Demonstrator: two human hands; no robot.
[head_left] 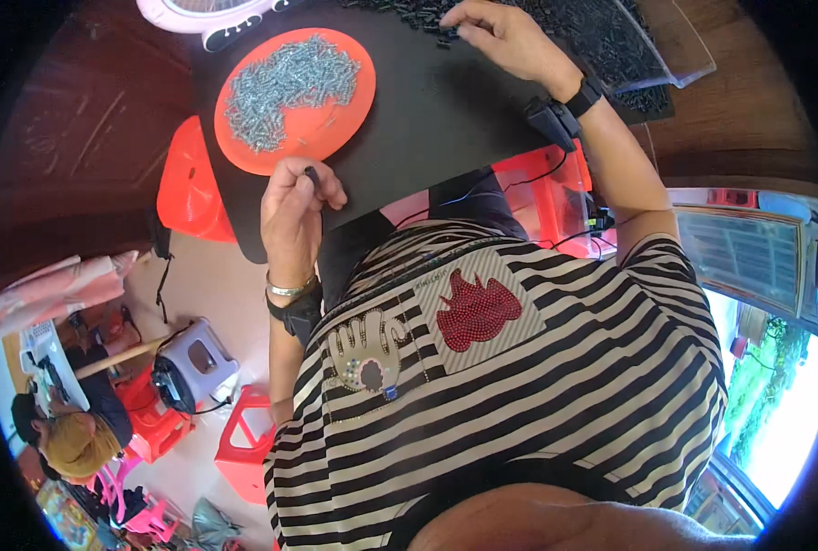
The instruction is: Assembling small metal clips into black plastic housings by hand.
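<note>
Nearby sit an orange plate (312, 127) and red stool (191, 191); left hand (291, 204) pinches a black piece (312, 174), grip unclear in right hand (512, 44).

Dull black table (427, 110), on its left side a round orange plate (308, 151), along the far edge small loose black pieces (414, 13), more thickly heaped at far right, a clear box (694, 75) among them.

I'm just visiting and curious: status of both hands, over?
Left hand pinching small black cylinder. Right hand at black parts, grip unclear. Silvery metal parts on orange plate. Clear plastic tray near right hand.
</note>
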